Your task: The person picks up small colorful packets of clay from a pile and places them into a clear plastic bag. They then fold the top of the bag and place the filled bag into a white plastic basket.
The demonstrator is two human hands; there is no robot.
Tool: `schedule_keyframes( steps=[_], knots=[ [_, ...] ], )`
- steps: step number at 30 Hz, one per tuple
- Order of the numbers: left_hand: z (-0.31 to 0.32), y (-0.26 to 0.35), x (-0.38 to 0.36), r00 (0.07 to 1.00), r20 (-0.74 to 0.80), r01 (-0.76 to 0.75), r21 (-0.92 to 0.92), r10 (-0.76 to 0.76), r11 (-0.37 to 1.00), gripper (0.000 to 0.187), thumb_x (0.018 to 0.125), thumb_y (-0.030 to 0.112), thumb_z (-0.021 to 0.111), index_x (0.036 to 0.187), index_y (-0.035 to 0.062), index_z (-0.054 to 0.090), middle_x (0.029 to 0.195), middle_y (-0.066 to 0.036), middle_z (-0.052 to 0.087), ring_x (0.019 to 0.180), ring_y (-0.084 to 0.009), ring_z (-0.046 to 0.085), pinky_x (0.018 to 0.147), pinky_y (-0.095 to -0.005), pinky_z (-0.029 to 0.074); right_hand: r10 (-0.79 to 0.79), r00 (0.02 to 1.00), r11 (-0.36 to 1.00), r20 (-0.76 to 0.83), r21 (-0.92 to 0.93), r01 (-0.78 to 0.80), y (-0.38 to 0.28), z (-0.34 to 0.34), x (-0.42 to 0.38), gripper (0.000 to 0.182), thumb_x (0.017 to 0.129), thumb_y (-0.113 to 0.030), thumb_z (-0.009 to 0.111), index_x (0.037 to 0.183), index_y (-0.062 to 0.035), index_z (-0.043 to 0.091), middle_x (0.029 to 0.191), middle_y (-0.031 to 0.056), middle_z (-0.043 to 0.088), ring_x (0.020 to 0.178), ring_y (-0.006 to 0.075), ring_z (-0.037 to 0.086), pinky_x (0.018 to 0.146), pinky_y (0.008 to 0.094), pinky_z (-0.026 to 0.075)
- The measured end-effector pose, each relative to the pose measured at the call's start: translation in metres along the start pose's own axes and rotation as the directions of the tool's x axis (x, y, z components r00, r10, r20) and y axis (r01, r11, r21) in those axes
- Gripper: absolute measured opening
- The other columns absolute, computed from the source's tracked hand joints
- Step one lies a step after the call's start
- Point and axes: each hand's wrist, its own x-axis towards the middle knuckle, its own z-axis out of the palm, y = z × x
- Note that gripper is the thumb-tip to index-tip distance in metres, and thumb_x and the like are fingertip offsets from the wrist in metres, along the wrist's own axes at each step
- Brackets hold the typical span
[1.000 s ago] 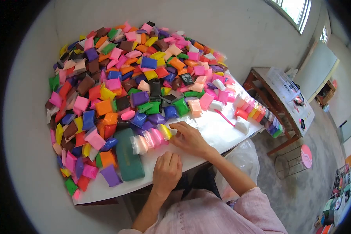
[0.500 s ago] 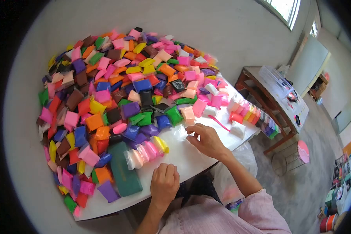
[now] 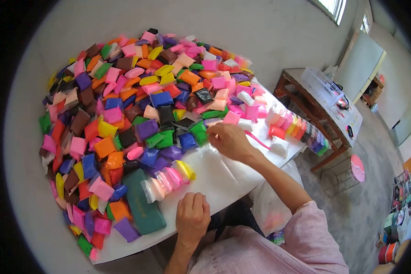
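A large heap of small colored packets (image 3: 105,146) covers much of the white table (image 3: 214,182). My right hand (image 3: 230,140) is at the heap's right edge, beside a green packet (image 3: 198,132); its fingers are bent together, and what they grip, if anything, is hidden. Resting at the table's front edge, my left hand (image 3: 193,214) is curled closed with nothing visible in it. Between it and the heap lies a short row of pink, peach and yellow packets (image 3: 169,179), next to a dark green case (image 3: 144,205).
Another row of packets (image 3: 297,128) lies at the table's right end, near a white packet (image 3: 279,147) and a red strip (image 3: 256,139). Beyond stand a wooden table (image 3: 322,100) with a clear basket (image 3: 322,84) and a pink-topped stool (image 3: 357,168). A plastic bag (image 3: 271,201) hangs below.
My right hand has moved up and slightly left from the bare tabletop to the heap's edge, its fingers now closer together. My left hand has stayed in place. The view has shifted slightly.
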Motion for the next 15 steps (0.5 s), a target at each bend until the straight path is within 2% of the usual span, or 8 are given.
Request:
schedule_keyframes(
  steps=[4, 5, 7, 10, 12, 13, 14, 15],
  knots=[
    [0.001, 0.001, 0.001, 1.000, -0.006, 0.012, 0.017, -0.012, 1.000, 0.005, 0.084, 0.001, 0.062, 0.088, 0.0001, 0.058, 0.085, -0.015, 0.054, 0.077, -0.0341, 0.057, 0.069, -0.0425, 0.047, 0.003, 0.999, 0.987, -0.032, -0.159, -0.008, 0.017, 0.003, 0.042, 0.015, 0.083, -0.018, 0.059, 0.090, -0.0072, 0.067, 0.081, 0.0129, 0.066, 0.077, 0.0323, 0.066, 0.066, 0.0449, 0.050],
    [0.002, 0.001, 0.001, 1.000, -0.003, 0.012, 0.024, -0.012, 1.000, 0.005, 0.084, 0.001, 0.062, 0.088, 0.0000, 0.058, 0.085, -0.015, 0.054, 0.077, -0.0341, 0.057, 0.069, -0.0427, 0.047, -0.059, 0.989, 0.979, -0.138, -0.203, 0.030, 0.020, 0.012, 0.052, 0.016, 0.083, -0.018, 0.058, 0.091, -0.0080, 0.068, 0.085, 0.0130, 0.067, 0.079, 0.0324, 0.067, 0.068, 0.0454, 0.051],
    [0.003, 0.001, 0.000, 1.000, -0.019, 0.013, 0.037, -0.012, 0.999, 0.005, 0.085, 0.001, 0.061, 0.088, 0.0000, 0.058, 0.085, -0.015, 0.054, 0.077, -0.0347, 0.056, 0.069, -0.0433, 0.047, -0.008, 0.984, 0.968, -0.181, -0.247, -0.038, 0.014, 0.028, 0.078, 0.015, 0.081, -0.016, 0.061, 0.089, -0.0053, 0.067, 0.087, 0.0142, 0.068, 0.079, 0.0330, 0.068, 0.067, 0.0451, 0.053],
    [0.006, -0.001, -0.001, 1.000, -0.025, 0.001, 0.065, 0.001, 0.998, 0.006, 0.085, 0.002, 0.061, 0.086, 0.0012, 0.055, 0.084, -0.015, 0.053, 0.078, -0.0337, 0.056, 0.070, -0.0426, 0.047, 0.077, 0.978, 0.920, -0.196, -0.363, -0.145, 0.006, 0.059, 0.112, 0.011, 0.077, -0.011, 0.064, 0.084, -0.0021, 0.064, 0.082, 0.0169, 0.068, 0.077, 0.0300, 0.070, 0.064, 0.0421, 0.056],
    [0.010, 0.000, -0.003, 1.000, -0.015, 0.002, 0.062, -0.001, 0.998, 0.006, 0.085, 0.003, 0.061, 0.085, 0.0014, 0.055, 0.084, -0.014, 0.052, 0.079, -0.0336, 0.055, 0.071, -0.0427, 0.046, 0.079, 0.933, 0.877, -0.351, -0.420, -0.232, 0.011, 0.090, 0.131, 0.014, 0.076, -0.009, 0.065, 0.088, -0.0031, 0.065, 0.086, 0.0150, 0.067, 0.080, 0.0289, 0.070, 0.063, 0.0389, 0.056],
    [0.011, -0.001, -0.004, 1.000, -0.013, 0.018, 0.059, -0.017, 0.998, 0.005, 0.086, 0.003, 0.060, 0.086, 0.0010, 0.055, 0.084, -0.015, 0.052, 0.079, -0.0343, 0.055, 0.072, -0.0432, 0.046, 0.134, 0.885, 0.837, -0.445, -0.428, -0.342, 0.007, 0.102, 0.140, 0.015, 0.077, -0.011, 0.064, 0.089, -0.0030, 0.065, 0.087, 0.0138, 0.065, 0.082, 0.0263, 0.069, 0.063, 0.0345, 0.055],
    [0.011, -0.002, -0.005, 0.999, -0.016, 0.040, 0.064, -0.039, 0.997, 0.005, 0.087, 0.003, 0.059, 0.087, 0.0006, 0.056, 0.085, -0.015, 0.052, 0.079, -0.0349, 0.055, 0.072, -0.0438, 0.046, 0.120, 0.899, 0.803, -0.421, -0.492, -0.338, 0.016, 0.117, 0.153, 0.018, 0.078, -0.013, 0.063, 0.092, -0.0018, 0.066, 0.085, 0.0129, 0.064, 0.081, 0.0240, 0.066, 0.063, 0.0312, 0.054],
    [0.010, -0.002, -0.005, 0.999, -0.011, 0.035, 0.048, -0.035, 0.998, 0.004, 0.088, 0.003, 0.058, 0.089, -0.0004, 0.056, 0.085, -0.016, 0.052, 0.079, -0.0361, 0.055, 0.071, -0.0445, 0.046, 0.139, 0.862, 0.777, -0.488, -0.486, -0.400, 0.008, 0.114, 0.150, 0.021, 0.078, -0.013, 0.063, 0.094, -0.0001, 0.065, 0.087, 0.0131, 0.062, 0.077, 0.0233, 0.063, 0.062, 0.0294, 0.053]
  ],
)
